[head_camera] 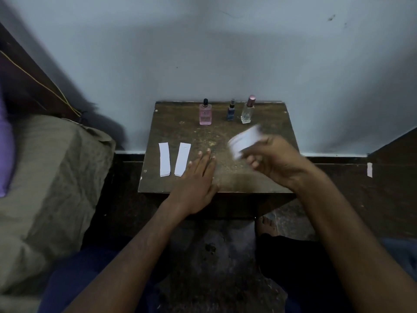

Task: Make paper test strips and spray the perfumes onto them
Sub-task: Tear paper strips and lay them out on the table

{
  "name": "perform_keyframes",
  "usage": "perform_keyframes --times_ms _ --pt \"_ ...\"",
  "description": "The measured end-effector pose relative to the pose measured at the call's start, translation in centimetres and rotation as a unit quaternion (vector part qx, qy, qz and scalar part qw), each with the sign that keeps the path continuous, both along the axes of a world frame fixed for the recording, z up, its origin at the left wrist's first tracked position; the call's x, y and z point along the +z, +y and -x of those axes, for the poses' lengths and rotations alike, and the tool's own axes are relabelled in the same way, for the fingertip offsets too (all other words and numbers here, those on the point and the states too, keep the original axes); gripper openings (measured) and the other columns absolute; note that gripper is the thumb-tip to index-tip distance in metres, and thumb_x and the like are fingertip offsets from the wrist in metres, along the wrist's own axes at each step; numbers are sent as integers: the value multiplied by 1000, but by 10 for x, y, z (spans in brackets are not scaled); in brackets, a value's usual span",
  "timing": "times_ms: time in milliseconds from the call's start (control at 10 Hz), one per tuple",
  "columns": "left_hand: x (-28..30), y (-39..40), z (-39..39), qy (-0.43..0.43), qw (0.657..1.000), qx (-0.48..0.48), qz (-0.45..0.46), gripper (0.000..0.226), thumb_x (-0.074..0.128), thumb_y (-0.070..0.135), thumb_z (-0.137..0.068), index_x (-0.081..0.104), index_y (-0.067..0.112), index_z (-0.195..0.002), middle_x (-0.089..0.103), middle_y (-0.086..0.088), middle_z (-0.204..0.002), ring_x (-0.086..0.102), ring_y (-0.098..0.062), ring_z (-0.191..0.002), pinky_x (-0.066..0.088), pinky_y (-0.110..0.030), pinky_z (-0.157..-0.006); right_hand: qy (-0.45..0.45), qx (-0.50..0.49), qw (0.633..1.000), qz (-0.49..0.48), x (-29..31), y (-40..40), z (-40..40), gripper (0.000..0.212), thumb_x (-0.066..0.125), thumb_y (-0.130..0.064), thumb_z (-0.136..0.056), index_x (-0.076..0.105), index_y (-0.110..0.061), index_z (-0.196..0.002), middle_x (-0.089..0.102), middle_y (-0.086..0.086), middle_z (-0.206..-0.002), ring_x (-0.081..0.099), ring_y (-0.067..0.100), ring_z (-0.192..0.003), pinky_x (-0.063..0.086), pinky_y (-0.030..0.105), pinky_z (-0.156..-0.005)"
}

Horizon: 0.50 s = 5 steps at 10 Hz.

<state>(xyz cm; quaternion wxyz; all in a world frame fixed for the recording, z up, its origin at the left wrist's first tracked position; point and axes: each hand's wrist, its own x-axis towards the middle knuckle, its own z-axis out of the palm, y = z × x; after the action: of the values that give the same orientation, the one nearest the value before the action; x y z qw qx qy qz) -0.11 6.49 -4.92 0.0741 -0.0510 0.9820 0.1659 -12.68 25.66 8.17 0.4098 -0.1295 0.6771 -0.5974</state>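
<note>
Making strips: right hand (274,160) pinches blurred paper (244,141) right of two strips (174,159); left hand (196,177) lies flat beside them, fingers together. Next, probably, lay it alongside.

Two white paper strips (174,159) lie flat, side by side; three perfume bottles (228,111) stand upright behind.

three perfume bottles (230,110) are standing, two paper strips (173,159) are lying flat, and one blurred paper piece (244,138) is showing.
</note>
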Motion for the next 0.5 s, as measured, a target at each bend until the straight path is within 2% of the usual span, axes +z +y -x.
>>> perform_keyframes --times_ms 100,200,300,400,500 --pt "2 2 1 -7 1000 5 -1 77 37 47 -112 3 11 -170 -14 -8 -178 -15 -26 -164 6 -48 -134 282 6 929 -238 -9 0 2 9 84 -12 -88 78 -6 -85 76 4 -65 73 12 -57 64 33 -66" --pt "5 3 0 -9 1000 12 -1 77 38 46 -112 3 11 -170 -13 -8 -178 -15 -25 -164 5 -49 -134 -69 -5 976 207 25 3 8 25 87 -6 -80 71 2 -98 68 6 -72 62 6 -51 53 16 -48" --pt "4 3 0 -9 1000 10 -8 77 39 47 -112 3 12 -170 -15 -8 -178 -15 -25 -164 3 -47 -134 -288 41 900 324 21 3 6 16 80 2 -82 77 1 -97 68 7 -77 64 8 -55 54 14 -49" --pt "5 2 0 -11 1000 8 -8 73 40 46 -112 12 9 -169 -11 -10 -178 -12 -27 -165 7 -50 -134 168 40 969 -177 -5 4 -2 6 85 -11 -85 80 -9 -83 77 4 -69 73 12 -59 62 24 -62" --pt "8 4 0 -15 1000 10 0 71 39 45 -112 15 8 -168 -1 -14 -178 -3 -32 -165 5 -47 -133 74 7 997 19 0 7 4 13 88 -14 -78 78 -9 -83 72 4 -67 66 8 -54 55 16 -50"
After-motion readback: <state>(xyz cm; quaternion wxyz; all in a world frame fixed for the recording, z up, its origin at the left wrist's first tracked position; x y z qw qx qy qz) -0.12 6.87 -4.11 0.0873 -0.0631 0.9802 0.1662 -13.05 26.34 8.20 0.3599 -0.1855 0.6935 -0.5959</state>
